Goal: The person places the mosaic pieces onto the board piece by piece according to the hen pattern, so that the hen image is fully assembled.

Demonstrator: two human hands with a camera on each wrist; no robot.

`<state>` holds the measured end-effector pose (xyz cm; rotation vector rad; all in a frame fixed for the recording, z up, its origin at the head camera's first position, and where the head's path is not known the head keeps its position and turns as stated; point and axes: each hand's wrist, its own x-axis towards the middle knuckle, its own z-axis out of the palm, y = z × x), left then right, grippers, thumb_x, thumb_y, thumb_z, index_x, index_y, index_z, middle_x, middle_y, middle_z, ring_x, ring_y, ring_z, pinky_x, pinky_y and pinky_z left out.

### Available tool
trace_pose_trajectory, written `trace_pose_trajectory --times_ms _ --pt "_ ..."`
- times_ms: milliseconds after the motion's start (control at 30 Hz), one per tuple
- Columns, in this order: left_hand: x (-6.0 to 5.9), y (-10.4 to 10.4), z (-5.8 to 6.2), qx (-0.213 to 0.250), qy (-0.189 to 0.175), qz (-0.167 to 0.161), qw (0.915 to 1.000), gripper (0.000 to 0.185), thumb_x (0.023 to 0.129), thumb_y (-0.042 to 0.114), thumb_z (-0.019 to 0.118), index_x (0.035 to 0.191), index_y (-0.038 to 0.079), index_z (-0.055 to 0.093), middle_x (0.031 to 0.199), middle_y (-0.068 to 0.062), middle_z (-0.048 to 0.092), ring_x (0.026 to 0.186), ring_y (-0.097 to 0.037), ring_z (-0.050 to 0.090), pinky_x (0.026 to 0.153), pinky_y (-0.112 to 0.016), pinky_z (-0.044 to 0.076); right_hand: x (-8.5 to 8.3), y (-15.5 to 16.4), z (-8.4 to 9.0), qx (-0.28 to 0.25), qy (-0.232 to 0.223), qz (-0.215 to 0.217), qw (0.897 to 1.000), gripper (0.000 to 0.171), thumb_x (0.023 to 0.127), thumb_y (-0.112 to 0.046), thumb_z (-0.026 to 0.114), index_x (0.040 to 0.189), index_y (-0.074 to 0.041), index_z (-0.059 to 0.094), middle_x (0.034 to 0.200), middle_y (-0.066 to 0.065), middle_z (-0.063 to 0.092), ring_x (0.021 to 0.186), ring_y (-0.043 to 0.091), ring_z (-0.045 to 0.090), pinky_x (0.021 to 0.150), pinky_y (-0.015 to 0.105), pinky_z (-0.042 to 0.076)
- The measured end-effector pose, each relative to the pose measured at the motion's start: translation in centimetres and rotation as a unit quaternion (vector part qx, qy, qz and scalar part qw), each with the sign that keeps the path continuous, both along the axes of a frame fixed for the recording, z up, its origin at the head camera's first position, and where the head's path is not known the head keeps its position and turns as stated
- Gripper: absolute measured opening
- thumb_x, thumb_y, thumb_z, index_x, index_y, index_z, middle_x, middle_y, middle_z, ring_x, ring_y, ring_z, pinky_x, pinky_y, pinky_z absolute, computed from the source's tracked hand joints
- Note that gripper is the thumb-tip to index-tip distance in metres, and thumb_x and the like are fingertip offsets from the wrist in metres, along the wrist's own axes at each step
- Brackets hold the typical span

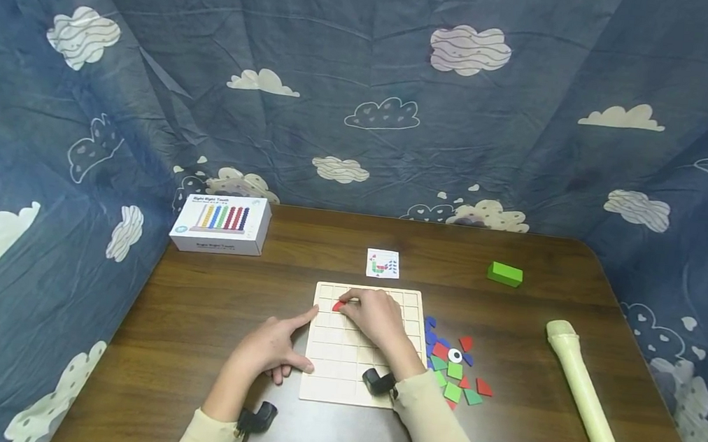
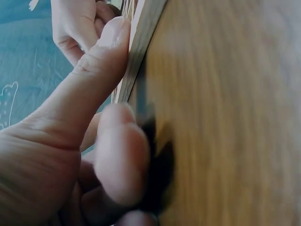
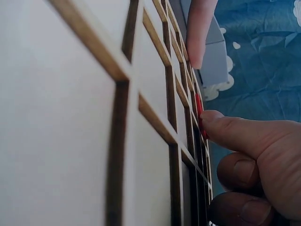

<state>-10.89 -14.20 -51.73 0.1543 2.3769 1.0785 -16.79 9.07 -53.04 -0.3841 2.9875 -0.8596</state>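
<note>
Head view: hands (image 1: 272, 344) (image 1: 377, 316) at gridded board (image 1: 331, 351), right pinching red piece (image 1: 337, 306).

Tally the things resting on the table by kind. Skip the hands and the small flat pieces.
Grid board: 1
Picture card: 1
White box: 1
Green block: 1
Cream microphone-shaped object: 1
Total: 5
</note>
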Motion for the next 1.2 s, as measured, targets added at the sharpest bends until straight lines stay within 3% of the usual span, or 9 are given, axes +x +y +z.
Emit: trace_pose_trajectory --times_ms 233,567,833,1200 --pt "-0.2 0.5 -0.1 -0.051 0.030 -0.014 0.9982 0.111 0.070 0.033 0.100 0.164 0.037 0.040 0.047 -0.002 0.062 0.035 -0.010 0.058 0.039 -0.030 0.053 0.1 0.4 0.2 -0.001 -0.012 0.002 1.000 0.013 0.094 -0.032 0.081 0.107 -0.029 0.084 0.076 -0.007 0.076 0.056 0.011 0.038 0.056 0.030 0.037" --pt "-0.1 -0.1 -0.2 -0.021 0.011 -0.010 0.9997 0.112 0.072 0.026 0.099 0.165 0.034 0.038 0.050 -0.003 0.064 0.037 -0.010 0.060 0.042 -0.031 0.056 0.3 0.1 0.2 0.002 -0.022 0.014 1.000 0.018 0.096 -0.033 0.079 0.112 -0.026 0.083 0.053 -0.011 0.050 0.053 0.010 0.034 0.055 0.029 0.034" --pt "-0.3 -0.6 -0.1 0.014 -0.023 -0.012 0.9996 0.112 0.076 0.016 0.097 0.167 0.033 0.035 0.054 -0.005 0.069 0.040 -0.011 0.064 0.042 -0.029 0.054 0.3 -0.3 0.5 0.008 -0.018 0.014 1.000 0.021 0.095 -0.032 0.081 0.115 -0.026 0.082 0.053 -0.011 0.039 0.053 0.010 0.033 0.052 0.028 0.032" --pt "-0.3 -0.3 -0.4 0.004 -0.006 0.003 1.0000 0.113 0.073 0.028 0.099 0.166 0.040 0.035 0.052 -0.004 0.068 0.039 -0.012 0.063 0.040 -0.028 0.053 0.3 0.2 0.6 -0.008 -0.027 0.014 1.000 0.030 0.096 -0.034 0.079 0.122 -0.021 0.079 0.054 -0.011 0.041 0.050 0.007 0.034 0.050 0.026 0.032"
